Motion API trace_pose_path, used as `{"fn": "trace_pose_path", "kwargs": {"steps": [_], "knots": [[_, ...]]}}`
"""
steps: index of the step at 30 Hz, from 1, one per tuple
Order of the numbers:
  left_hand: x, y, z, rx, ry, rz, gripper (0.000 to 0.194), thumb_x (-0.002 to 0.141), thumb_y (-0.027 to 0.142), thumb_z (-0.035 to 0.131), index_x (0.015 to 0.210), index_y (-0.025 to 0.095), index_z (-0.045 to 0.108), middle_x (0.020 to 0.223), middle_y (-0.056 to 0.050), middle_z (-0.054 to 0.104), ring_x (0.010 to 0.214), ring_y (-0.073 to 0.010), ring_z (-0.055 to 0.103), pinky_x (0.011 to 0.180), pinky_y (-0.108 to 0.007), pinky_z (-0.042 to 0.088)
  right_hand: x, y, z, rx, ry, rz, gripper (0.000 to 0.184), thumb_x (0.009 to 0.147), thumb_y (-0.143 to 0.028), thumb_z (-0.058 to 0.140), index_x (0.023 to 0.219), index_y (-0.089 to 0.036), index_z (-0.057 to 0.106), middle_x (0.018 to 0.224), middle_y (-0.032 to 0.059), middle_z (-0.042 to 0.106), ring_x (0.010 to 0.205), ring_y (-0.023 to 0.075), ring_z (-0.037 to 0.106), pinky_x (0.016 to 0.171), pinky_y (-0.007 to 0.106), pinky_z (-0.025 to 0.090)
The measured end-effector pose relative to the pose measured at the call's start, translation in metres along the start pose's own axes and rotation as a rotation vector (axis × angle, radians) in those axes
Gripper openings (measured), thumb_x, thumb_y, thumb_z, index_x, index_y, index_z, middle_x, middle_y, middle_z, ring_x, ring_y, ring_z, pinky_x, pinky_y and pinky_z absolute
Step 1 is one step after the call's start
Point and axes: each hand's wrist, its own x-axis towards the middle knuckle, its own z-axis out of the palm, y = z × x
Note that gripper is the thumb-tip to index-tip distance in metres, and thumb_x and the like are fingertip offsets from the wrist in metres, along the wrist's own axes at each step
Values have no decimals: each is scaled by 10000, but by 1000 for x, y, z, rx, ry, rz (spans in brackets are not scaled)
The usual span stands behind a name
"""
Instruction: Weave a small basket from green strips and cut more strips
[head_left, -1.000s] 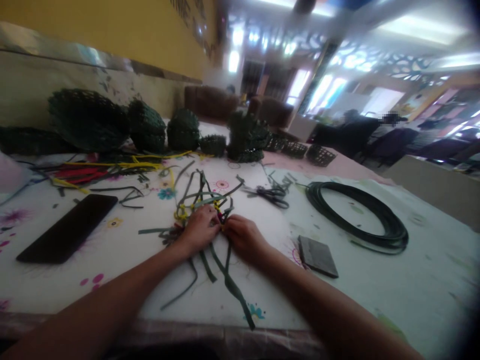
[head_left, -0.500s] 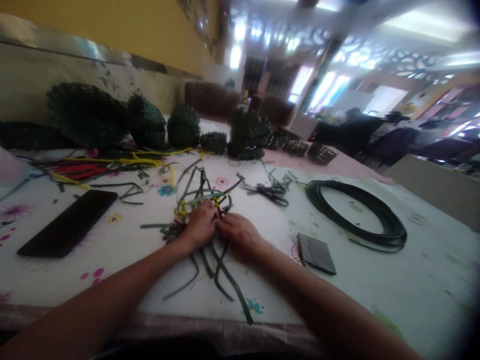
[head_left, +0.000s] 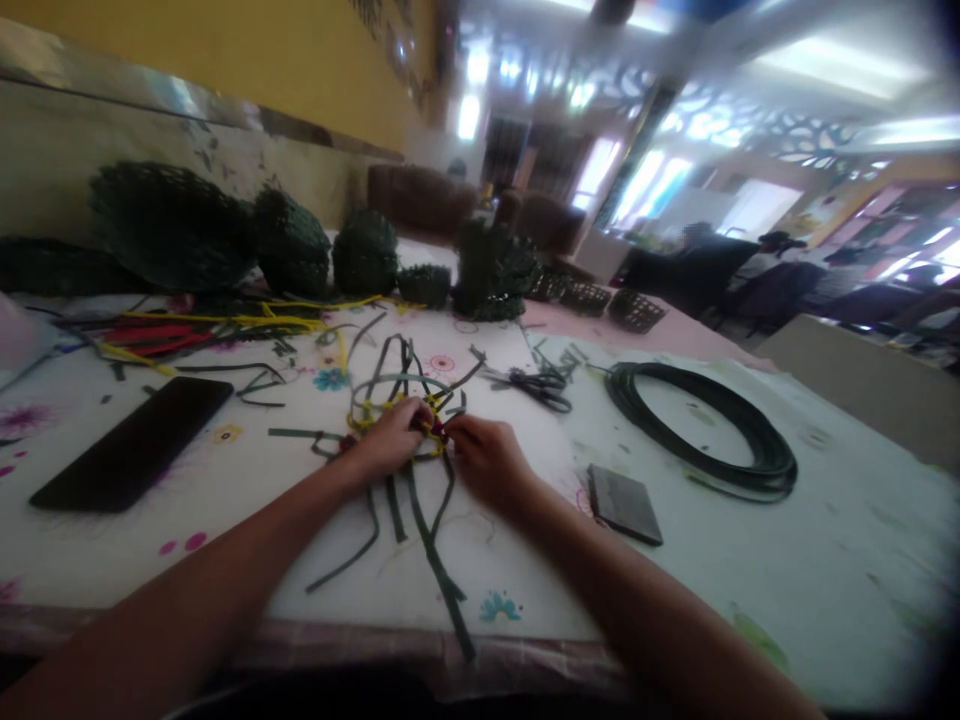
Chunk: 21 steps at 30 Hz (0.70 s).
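A partly woven piece of green, yellow and red strips (head_left: 389,384) lies on the flowered tablecloth in front of me, its loose green ends fanning out on all sides. My left hand (head_left: 397,432) is closed on its near rim, fingers curled over the yellow and red weave. Close beside it, my right hand (head_left: 484,448) pinches at the right edge of the weave, thumb and forefinger together by a dark red bit of strip. My fingers hide exactly which strip is gripped. Scissors (head_left: 541,386) lie just beyond my right hand.
A black phone-like slab (head_left: 139,440) lies at left, near loose red and yellow strips (head_left: 161,332). A grey flat block (head_left: 625,503) and a coil of dark green strip (head_left: 701,425) are at right. Woven green baskets (head_left: 176,225) line the back. People sit in the far background.
My right hand has moved slightly right, away from my left, showing more of the red and yellow weave. The piece has turned a little and its near loose ends have swung left.
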Motion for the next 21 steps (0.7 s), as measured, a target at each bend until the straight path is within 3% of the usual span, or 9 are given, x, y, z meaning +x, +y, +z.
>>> {"fn": "trace_pose_path", "kwargs": {"steps": [4,7,10,15,21], "knots": [[-1,-3,1,-98,80,-63,173,666,84,481,792,201,506,857,-20,621,859,-187,578,791,-314,450,13,-12,5,-34,-35,65,189,878,-193,585,980,-184,744,852,80,755,736,206,659,669,267,417],[-2,-3,-1,-95,73,-36,147,639,104,482,746,203,467,917,-30,630,888,-188,578,811,-320,450,21,-17,8,-25,-69,90,136,823,-176,630,872,-186,756,771,69,739,687,205,638,633,266,390],[-3,0,-4,-30,17,3,105,625,159,524,708,201,476,926,-35,618,898,-202,574,817,-331,456,21,-18,10,38,-57,119,144,798,-110,591,785,-164,724,717,40,706,660,170,613,615,239,388],[-7,9,-7,120,-121,111,129,633,278,638,698,181,584,967,-59,592,921,-233,566,855,-360,450,11,-13,12,180,-19,177,155,820,-129,516,835,-127,670,709,24,672,627,137,588,546,200,400],[-11,8,-5,159,-141,225,58,737,214,605,720,171,640,939,-50,564,903,-196,575,853,-327,448,5,-13,8,205,-14,183,130,811,-169,532,808,-142,659,696,0,656,632,120,568,571,189,401]]}}
